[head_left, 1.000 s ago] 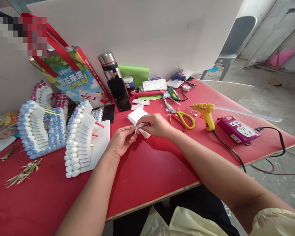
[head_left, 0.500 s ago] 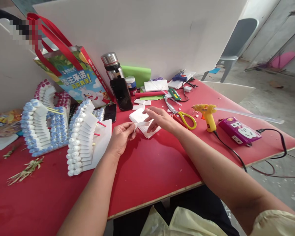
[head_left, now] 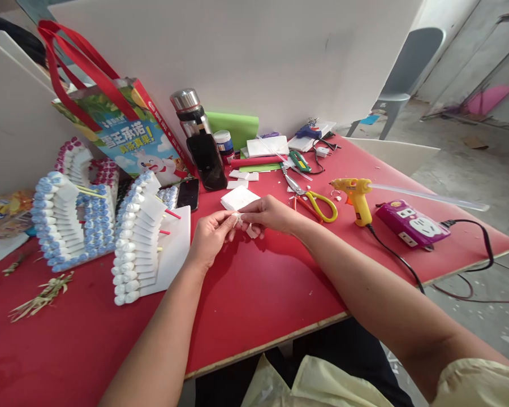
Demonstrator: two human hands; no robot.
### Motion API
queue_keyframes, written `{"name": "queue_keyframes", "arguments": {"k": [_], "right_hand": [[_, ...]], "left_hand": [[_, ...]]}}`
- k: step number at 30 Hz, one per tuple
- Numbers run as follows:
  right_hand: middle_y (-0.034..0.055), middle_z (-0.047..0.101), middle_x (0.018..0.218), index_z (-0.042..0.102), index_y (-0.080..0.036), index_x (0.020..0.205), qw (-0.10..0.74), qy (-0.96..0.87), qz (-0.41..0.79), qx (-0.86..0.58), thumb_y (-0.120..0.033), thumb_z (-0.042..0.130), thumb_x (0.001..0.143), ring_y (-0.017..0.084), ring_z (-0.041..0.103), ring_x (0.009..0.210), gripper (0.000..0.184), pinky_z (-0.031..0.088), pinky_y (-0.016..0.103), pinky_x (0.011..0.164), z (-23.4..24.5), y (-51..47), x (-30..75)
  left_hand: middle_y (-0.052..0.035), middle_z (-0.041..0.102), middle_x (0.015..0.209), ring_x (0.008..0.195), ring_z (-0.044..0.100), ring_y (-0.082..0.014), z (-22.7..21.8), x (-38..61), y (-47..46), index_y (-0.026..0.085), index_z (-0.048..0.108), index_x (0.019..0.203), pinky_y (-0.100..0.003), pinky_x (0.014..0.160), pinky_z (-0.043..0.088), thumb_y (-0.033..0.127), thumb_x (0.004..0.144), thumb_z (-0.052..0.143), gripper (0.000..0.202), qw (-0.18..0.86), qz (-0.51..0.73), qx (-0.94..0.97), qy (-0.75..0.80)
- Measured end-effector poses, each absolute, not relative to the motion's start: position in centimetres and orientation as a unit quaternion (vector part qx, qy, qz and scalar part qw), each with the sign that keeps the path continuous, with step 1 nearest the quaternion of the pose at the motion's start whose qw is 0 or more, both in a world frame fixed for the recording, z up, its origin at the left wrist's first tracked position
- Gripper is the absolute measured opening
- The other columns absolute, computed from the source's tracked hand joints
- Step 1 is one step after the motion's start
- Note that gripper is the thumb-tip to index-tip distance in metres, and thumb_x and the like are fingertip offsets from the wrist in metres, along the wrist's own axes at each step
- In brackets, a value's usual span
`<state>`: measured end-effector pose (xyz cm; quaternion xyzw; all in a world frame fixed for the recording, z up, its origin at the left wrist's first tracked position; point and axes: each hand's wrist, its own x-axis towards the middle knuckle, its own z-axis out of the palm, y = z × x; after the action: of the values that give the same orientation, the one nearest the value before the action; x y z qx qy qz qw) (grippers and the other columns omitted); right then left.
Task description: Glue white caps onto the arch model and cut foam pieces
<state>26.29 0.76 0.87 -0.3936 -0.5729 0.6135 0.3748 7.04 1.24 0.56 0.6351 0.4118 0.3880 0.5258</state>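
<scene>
Over the front middle of the red table [head_left: 258,294], my left hand [head_left: 212,234] pinches a small white strip [head_left: 238,219], which looks like thin paper or tissue. My right hand [head_left: 274,215] is closed on the same strip from the other side, thumb and fingertips meeting the left ones. A loose end of the strip hangs below the right fingers. Just behind both hands lies a stack of white sheets [head_left: 240,196], partly covered by them. To the left stands a fan-shaped piece with white rolled tips [head_left: 129,249].
A blue-and-white fan piece [head_left: 53,215], a gift bag [head_left: 131,130], a phone [head_left: 206,161] and a flask [head_left: 189,104] stand left and behind. To the right are yellow-and-red pliers [head_left: 322,206], a yellow glue gun [head_left: 353,195] and a purple power strip [head_left: 413,223] with trailing cords.
My right hand, open with fingers spread over the strip before, has come down and left and closed on it. The strip is now bunched between both hands' fingertips.
</scene>
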Motion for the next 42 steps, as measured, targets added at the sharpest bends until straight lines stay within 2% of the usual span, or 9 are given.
{"name": "queue_keyframes", "arguments": {"k": [6,12,15,20,25,30,33,37,42], "right_hand": [[0.0008,0.062,0.049,0.058,-0.016,0.066,0.366,-0.606,0.506,-0.492,-0.024,0.059,0.086,0.011,0.053,0.039,0.022,0.044,0.022,0.042,1.1,0.3,25.5],[-0.0009,0.061,0.052,0.059,-0.017,0.072,0.379,-0.672,0.313,-0.554,-0.025,0.056,0.086,0.010,0.052,0.047,0.017,0.034,0.021,0.049,1.9,-0.9,24.3],[-0.0004,0.061,0.055,0.060,-0.016,0.074,0.373,-0.702,0.274,-0.541,-0.021,0.052,0.087,0.011,0.052,0.052,0.016,0.032,0.022,0.052,1.9,-1.0,24.2],[0.0000,0.062,0.059,0.063,-0.015,0.076,0.350,-0.739,0.249,-0.519,-0.014,0.052,0.085,0.010,0.050,0.054,0.014,0.031,0.023,0.054,1.9,-0.8,25.0],[0.0005,0.062,0.060,0.068,-0.013,0.081,0.337,-0.772,0.240,-0.483,-0.011,0.053,0.084,0.011,0.050,0.055,0.015,0.031,0.024,0.056,2.1,-0.6,25.6],[0.0002,0.063,0.061,0.067,-0.013,0.082,0.342,-0.781,0.234,-0.467,-0.012,0.054,0.085,0.011,0.052,0.056,0.014,0.031,0.023,0.056,1.8,-0.5,25.8],[-0.0008,0.062,0.059,0.065,-0.014,0.081,0.346,-0.776,0.259,-0.460,-0.012,0.052,0.087,0.010,0.053,0.053,0.015,0.032,0.023,0.056,1.8,-0.6,25.8],[-0.0025,0.060,0.053,0.061,-0.016,0.081,0.354,-0.742,0.308,-0.479,-0.019,0.051,0.091,0.010,0.054,0.047,0.015,0.035,0.022,0.055,1.8,-0.6,25.4],[-0.0004,0.062,0.056,0.062,-0.016,0.081,0.371,-0.718,0.275,-0.521,-0.023,0.056,0.091,0.011,0.056,0.052,0.013,0.036,0.023,0.057,1.8,-0.6,25.1]], "left_hand": [[-0.0014,0.062,0.064,0.050,0.045,-0.0094,0.2,7.5,1.0,0.017,0.076,0.094,-0.023,0.050,0.036,0.039,0.080,0.074,0.026,0.526,0.414,0.607,0.429],[0.0021,0.056,0.055,0.049,0.046,-0.0095,-0.2,8.0,0.7,0.019,0.078,0.098,-0.023,0.050,0.037,0.041,0.082,0.072,0.028,0.455,0.458,0.621,0.444],[0.0011,0.062,0.057,0.051,0.052,-0.0111,-0.4,7.8,0.7,0.019,0.078,0.100,-0.024,0.053,0.043,0.039,0.081,0.073,0.029,0.438,0.466,0.630,0.441],[-0.0021,0.071,0.065,0.054,0.063,-0.0148,-0.4,7.6,1.0,0.017,0.080,0.092,-0.027,0.057,0.053,0.035,0.073,0.081,0.026,0.480,0.465,0.601,0.439],[-0.0050,0.073,0.068,0.057,0.066,-0.0160,0.1,7.6,1.0,0.016,0.080,0.085,-0.027,0.058,0.056,0.030,0.065,0.087,0.025,0.513,0.453,0.582,0.439],[-0.0057,0.073,0.067,0.053,0.066,-0.0167,0.2,7.4,1.1,0.015,0.080,0.091,-0.030,0.056,0.057,0.032,0.060,0.090,0.037,0.539,0.443,0.563,0.443],[-0.0055,0.074,0.068,0.054,0.067,-0.0173,-0.1,7.3,1.3,0.015,0.080,0.098,-0.031,0.058,0.058,0.032,0.061,0.089,0.042,0.538,0.446,0.562,0.443],[-0.0050,0.074,0.070,0.055,0.067,-0.0165,-0.2,7.4,1.4,0.015,0.079,0.099,-0.029,0.057,0.056,0.034,0.066,0.086,0.039,0.517,0.462,0.565,0.448],[-0.0031,0.071,0.066,0.054,0.065,-0.0148,-0.3,7.6,1.3,0.015,0.077,0.095,-0.026,0.055,0.054,0.035,0.067,0.085,0.036,0.518,0.468,0.559,0.447]]}}
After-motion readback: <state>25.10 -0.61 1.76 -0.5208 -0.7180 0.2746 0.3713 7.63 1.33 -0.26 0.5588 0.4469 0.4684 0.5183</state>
